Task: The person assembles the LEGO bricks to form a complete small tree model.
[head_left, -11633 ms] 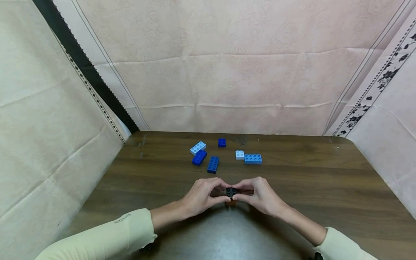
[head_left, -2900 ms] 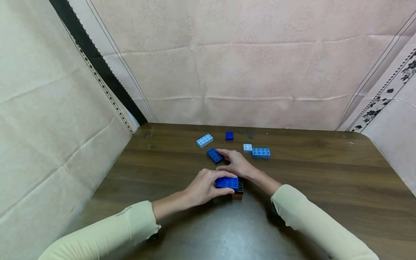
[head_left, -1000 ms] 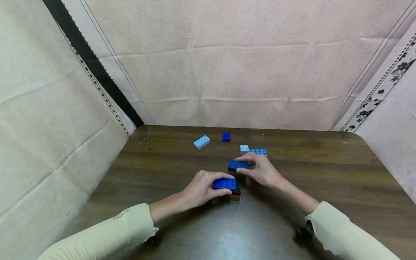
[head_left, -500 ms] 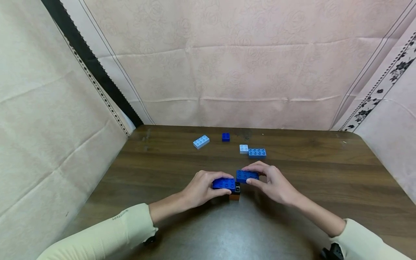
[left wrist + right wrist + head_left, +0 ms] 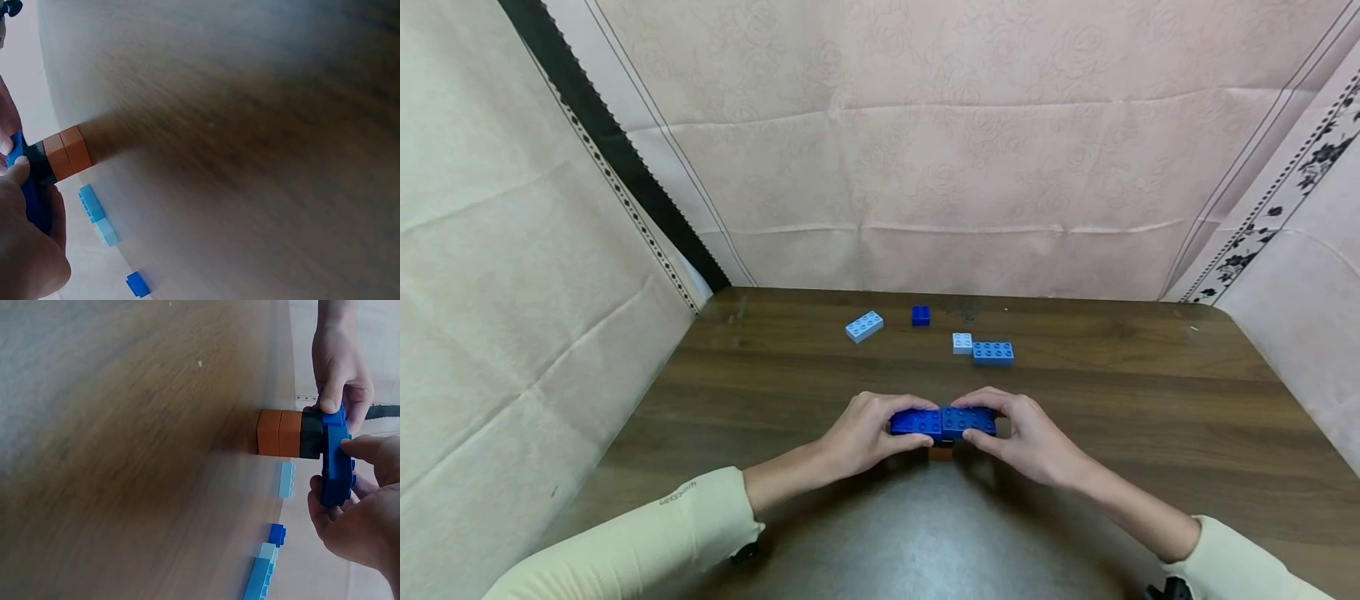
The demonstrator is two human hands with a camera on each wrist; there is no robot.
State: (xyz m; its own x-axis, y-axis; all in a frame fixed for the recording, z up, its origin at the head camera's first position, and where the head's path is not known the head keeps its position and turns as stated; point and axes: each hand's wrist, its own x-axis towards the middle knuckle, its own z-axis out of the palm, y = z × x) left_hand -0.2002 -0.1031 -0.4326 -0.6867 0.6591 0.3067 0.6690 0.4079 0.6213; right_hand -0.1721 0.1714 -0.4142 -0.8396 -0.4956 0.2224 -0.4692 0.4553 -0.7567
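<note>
A small tower of two orange bricks (image 5: 279,433) with a black brick (image 5: 311,434) above them stands on the table. Across its top, two long blue toy bricks meet end to end. My left hand (image 5: 868,437) pinches the left blue brick (image 5: 914,423) between thumb and fingers. With thumb in front and fingers behind, my right hand (image 5: 1033,437) pinches the right blue brick (image 5: 966,422), which overhangs the tower on the right. From the head view most of the black brick is hidden under the blue ones.
Farther back on the wooden table (image 5: 760,375) lie a light blue brick (image 5: 864,326) and a small dark blue brick (image 5: 921,315). A small pale blue brick (image 5: 962,343) sits beside a medium blue brick (image 5: 992,353). Cloth walls rise behind and at both sides.
My right hand has brought a blue brick from the back of the table to the tower top, lowering it beside the left one. My left hand has stayed on its brick these last seconds.
</note>
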